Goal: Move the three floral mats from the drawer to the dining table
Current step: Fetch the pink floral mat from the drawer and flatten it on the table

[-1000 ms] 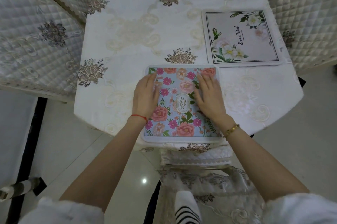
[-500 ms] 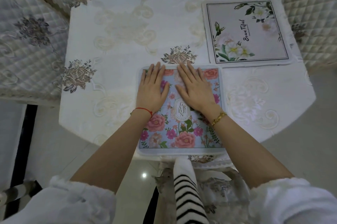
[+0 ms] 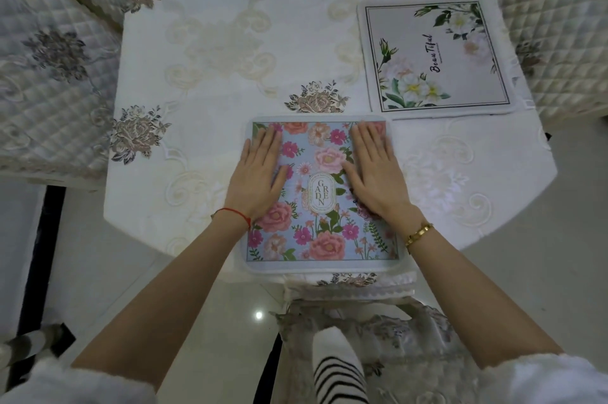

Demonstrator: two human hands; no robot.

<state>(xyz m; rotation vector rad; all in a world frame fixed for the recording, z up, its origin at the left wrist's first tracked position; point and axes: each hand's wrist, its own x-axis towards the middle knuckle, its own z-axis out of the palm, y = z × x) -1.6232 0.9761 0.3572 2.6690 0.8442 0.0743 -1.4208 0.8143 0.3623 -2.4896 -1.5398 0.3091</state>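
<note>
On blue floral mat [image 3: 320,196] | left hand [image 3: 258,173], right hand [image 3: 375,173] | flat, pressing

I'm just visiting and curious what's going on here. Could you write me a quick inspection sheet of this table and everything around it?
Surface: dining table under a cream embroidered cloth with rose motifs.
Job's things: blue floral mat lies flat at the near edge; white floral mat lies flat at the far right. Only two mats are in view.
Clutter: nothing seen.
Grippers: left hand and right hand rest flat, fingers straight, on the blue floral mat, one on each side.
Cables: nothing seen.
Surroundings: quilted chair covers to the left and right, a covered chair below the near edge, glossy pale floor.
</note>
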